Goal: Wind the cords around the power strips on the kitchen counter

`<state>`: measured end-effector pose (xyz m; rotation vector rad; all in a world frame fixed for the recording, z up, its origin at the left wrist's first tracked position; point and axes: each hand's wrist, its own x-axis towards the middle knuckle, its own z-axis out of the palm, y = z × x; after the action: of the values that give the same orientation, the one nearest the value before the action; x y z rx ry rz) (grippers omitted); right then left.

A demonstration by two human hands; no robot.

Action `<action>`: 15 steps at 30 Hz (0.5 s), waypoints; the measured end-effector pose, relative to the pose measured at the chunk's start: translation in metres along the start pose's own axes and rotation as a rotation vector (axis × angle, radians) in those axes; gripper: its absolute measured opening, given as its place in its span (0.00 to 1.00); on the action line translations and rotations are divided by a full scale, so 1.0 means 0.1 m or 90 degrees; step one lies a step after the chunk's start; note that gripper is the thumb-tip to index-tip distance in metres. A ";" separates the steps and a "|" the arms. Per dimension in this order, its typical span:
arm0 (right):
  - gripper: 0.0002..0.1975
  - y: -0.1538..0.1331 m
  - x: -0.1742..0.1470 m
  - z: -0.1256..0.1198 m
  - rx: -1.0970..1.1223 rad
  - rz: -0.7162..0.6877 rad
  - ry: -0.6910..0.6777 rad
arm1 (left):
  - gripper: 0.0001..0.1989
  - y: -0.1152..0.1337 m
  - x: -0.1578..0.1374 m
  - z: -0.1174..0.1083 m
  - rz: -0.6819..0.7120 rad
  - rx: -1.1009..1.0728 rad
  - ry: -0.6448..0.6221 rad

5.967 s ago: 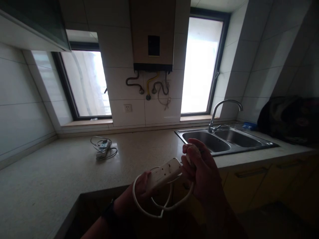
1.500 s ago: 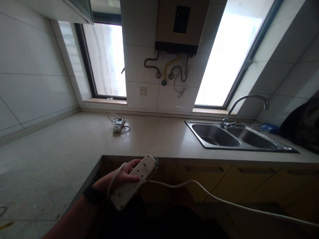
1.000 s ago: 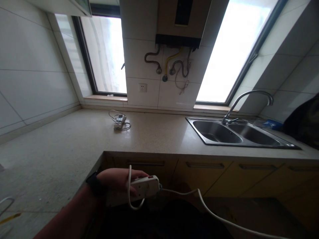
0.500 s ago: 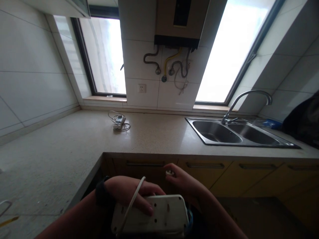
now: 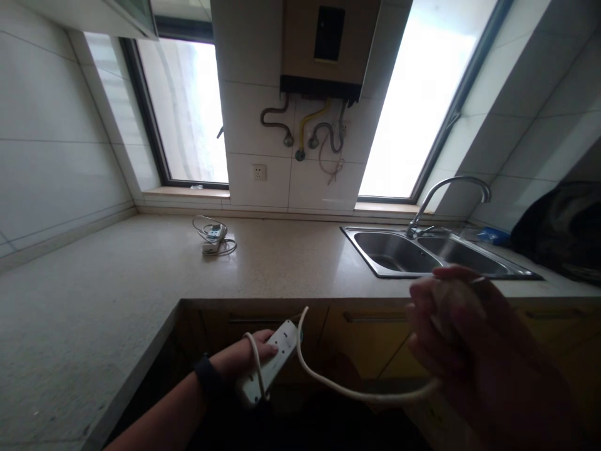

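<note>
My left hand (image 5: 239, 358) grips a white power strip (image 5: 280, 352) in front of the cabinets, its thumb across the socket face. The strip is tilted, its upper end toward the right. A white cord (image 5: 347, 393) is looped over the back of that hand and also runs in a sagging curve to the right. My right hand (image 5: 474, 344) is raised close to the camera and blurred, with its fingers closed around the cord's end. Whether a plug lies inside the fist, I cannot tell. On my left wrist is a dark band (image 5: 205, 374).
Another white power strip (image 5: 215, 237) with coiled cord lies on the countertop (image 5: 277, 263). A double sink (image 5: 392, 250) with a faucet (image 5: 417, 216) is at the right. Yellow cabinets (image 5: 361, 338) stand below the counter edge. A dark bag-like object (image 5: 558, 232) sits far right.
My right hand has moved right and nearer the camera, drawing out a length of cord. My left hand has turned the power strip from lying level to a slant and moved it farther from me.
</note>
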<state>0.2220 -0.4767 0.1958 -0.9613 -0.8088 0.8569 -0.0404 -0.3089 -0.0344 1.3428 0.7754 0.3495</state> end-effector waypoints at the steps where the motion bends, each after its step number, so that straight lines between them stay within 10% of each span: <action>1: 0.31 0.08 -0.06 -0.15 -0.019 0.080 0.047 | 0.29 0.02 0.03 -0.05 0.002 -0.038 0.016; 4: 0.41 0.48 -0.18 -0.48 0.004 0.294 0.135 | 0.38 0.16 0.07 -0.11 0.023 -0.154 0.038; 7: 0.33 0.99 -0.21 -0.49 0.061 0.396 0.037 | 0.41 0.32 0.05 -0.01 0.052 -0.236 0.042; 15: 0.22 1.22 -0.05 0.01 0.087 0.292 -0.123 | 0.32 0.41 -0.22 0.52 0.022 -0.206 -0.098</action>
<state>0.1890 -0.4420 0.0832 -0.9671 -0.6900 1.4005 -0.0129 -0.3518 0.0126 1.0657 0.5408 0.3772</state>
